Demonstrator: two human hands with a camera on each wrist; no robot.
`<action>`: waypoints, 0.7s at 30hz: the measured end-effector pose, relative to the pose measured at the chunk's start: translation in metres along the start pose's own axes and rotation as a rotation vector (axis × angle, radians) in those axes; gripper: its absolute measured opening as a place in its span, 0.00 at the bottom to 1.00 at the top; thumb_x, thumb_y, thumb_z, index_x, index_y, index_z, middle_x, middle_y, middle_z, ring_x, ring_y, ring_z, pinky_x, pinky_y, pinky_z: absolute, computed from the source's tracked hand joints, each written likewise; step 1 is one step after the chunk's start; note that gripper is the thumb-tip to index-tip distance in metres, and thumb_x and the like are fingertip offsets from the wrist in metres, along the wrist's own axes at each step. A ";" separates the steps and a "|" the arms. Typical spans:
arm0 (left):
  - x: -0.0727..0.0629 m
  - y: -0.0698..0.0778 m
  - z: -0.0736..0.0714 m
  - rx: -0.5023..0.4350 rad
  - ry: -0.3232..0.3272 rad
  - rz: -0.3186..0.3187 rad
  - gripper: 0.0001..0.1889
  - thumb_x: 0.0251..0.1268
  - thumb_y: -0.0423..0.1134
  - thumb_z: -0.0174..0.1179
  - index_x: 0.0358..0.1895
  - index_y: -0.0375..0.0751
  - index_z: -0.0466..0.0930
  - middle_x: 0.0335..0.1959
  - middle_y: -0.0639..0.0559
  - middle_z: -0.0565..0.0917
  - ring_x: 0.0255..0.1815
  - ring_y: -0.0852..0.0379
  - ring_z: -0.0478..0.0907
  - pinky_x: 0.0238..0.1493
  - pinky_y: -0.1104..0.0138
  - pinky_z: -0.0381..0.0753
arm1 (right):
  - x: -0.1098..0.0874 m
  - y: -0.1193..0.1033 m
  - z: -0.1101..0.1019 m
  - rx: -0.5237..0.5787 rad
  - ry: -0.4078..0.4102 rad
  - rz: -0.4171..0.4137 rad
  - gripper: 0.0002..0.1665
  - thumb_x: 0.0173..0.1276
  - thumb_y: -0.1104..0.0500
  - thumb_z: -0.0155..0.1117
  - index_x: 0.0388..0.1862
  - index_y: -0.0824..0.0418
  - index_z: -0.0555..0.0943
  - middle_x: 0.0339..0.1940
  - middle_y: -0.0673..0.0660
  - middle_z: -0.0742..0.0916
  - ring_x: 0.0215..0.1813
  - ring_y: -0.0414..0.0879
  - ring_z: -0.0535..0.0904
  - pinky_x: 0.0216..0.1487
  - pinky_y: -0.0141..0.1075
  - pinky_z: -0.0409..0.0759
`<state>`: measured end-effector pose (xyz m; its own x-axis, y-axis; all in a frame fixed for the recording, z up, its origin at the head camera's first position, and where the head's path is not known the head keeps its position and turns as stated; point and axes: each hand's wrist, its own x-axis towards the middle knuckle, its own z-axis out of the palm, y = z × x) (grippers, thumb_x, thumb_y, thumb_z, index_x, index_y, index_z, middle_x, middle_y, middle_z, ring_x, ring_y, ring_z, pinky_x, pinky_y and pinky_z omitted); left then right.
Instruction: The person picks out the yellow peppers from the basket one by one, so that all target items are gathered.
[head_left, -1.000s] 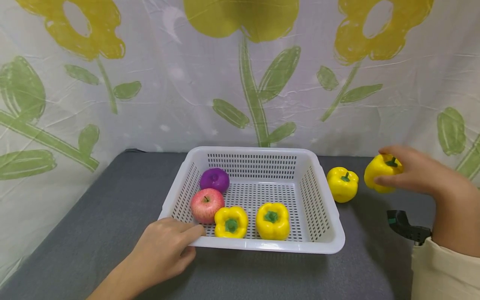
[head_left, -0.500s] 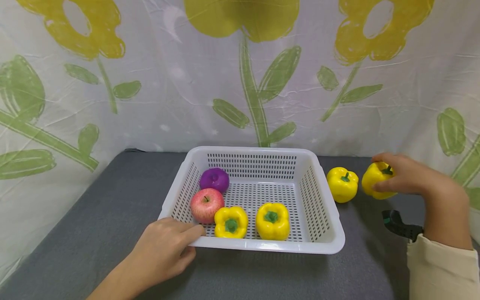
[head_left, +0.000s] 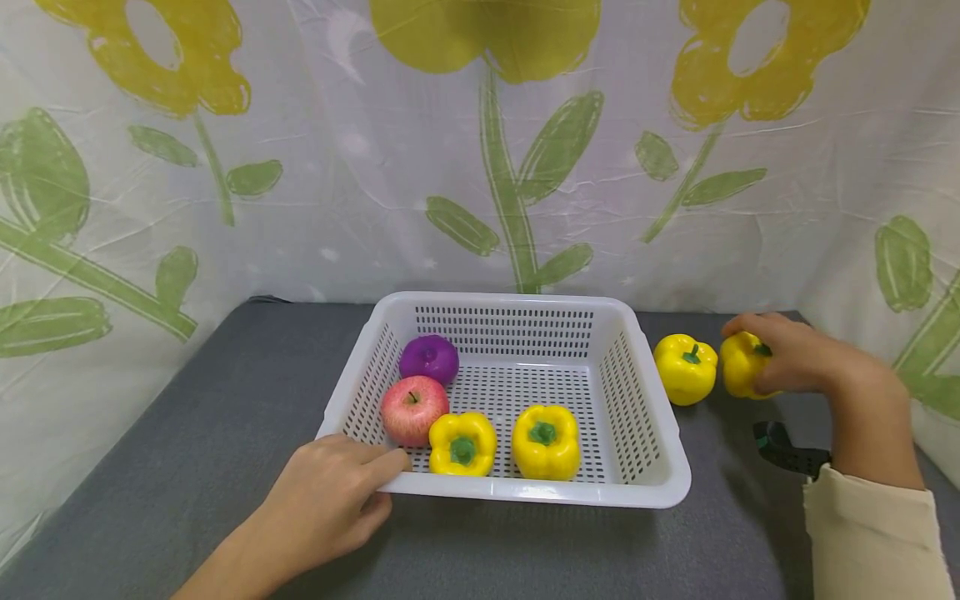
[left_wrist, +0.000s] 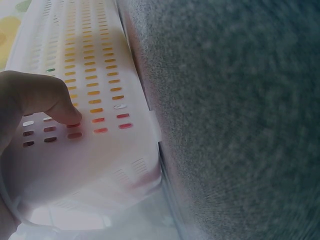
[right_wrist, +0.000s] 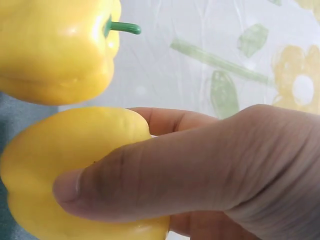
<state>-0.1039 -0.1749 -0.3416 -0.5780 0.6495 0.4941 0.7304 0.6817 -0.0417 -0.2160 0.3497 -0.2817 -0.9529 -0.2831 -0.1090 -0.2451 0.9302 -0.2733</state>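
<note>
While the basket (head_left: 540, 491) is gripped by the left hand (head_left: 330, 493), right of it a yellow pepper (head_left: 741, 367) is held by the right hand (head_left: 808, 357), just beside another pepper (head_left: 684, 373).

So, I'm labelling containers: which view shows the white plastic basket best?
The head view: the white plastic basket shows most of its rim and inside. The left wrist view catches only its slotted outside, partly behind the left hand; the right wrist view shows none of it.

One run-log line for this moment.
left hand: grips basket rim | right hand: holds pepper beside another pepper | in basket: apple, purple item, two peppers
</note>
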 end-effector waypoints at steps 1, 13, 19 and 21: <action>0.000 0.000 0.000 0.001 0.000 0.000 0.16 0.37 0.33 0.68 0.31 0.53 0.74 0.21 0.67 0.71 0.20 0.65 0.65 0.24 0.70 0.67 | 0.000 0.000 0.001 0.014 -0.014 0.006 0.42 0.40 0.69 0.72 0.61 0.65 0.72 0.57 0.78 0.71 0.46 0.66 0.71 0.38 0.50 0.73; 0.001 -0.001 -0.001 -0.005 -0.004 0.001 0.16 0.38 0.33 0.68 0.31 0.54 0.74 0.21 0.67 0.71 0.19 0.65 0.65 0.23 0.70 0.67 | 0.005 0.003 0.005 0.042 -0.052 0.013 0.40 0.43 0.70 0.70 0.60 0.68 0.71 0.57 0.79 0.71 0.48 0.67 0.70 0.42 0.54 0.74; 0.000 0.000 0.000 0.001 0.011 0.006 0.16 0.37 0.33 0.68 0.31 0.53 0.74 0.20 0.68 0.71 0.19 0.65 0.65 0.24 0.70 0.67 | 0.006 0.000 0.007 0.057 -0.069 0.002 0.41 0.49 0.65 0.72 0.65 0.69 0.70 0.62 0.80 0.69 0.55 0.70 0.69 0.49 0.64 0.72; 0.000 0.000 0.000 0.002 0.014 0.009 0.16 0.37 0.33 0.67 0.31 0.53 0.74 0.21 0.68 0.71 0.19 0.65 0.65 0.24 0.70 0.67 | 0.006 -0.001 0.008 0.059 -0.066 0.000 0.41 0.51 0.64 0.72 0.66 0.69 0.70 0.63 0.80 0.69 0.56 0.71 0.69 0.50 0.66 0.71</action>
<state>-0.1039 -0.1751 -0.3419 -0.5663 0.6504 0.5062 0.7346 0.6768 -0.0476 -0.2202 0.3454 -0.2898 -0.9386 -0.2994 -0.1715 -0.2321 0.9155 -0.3286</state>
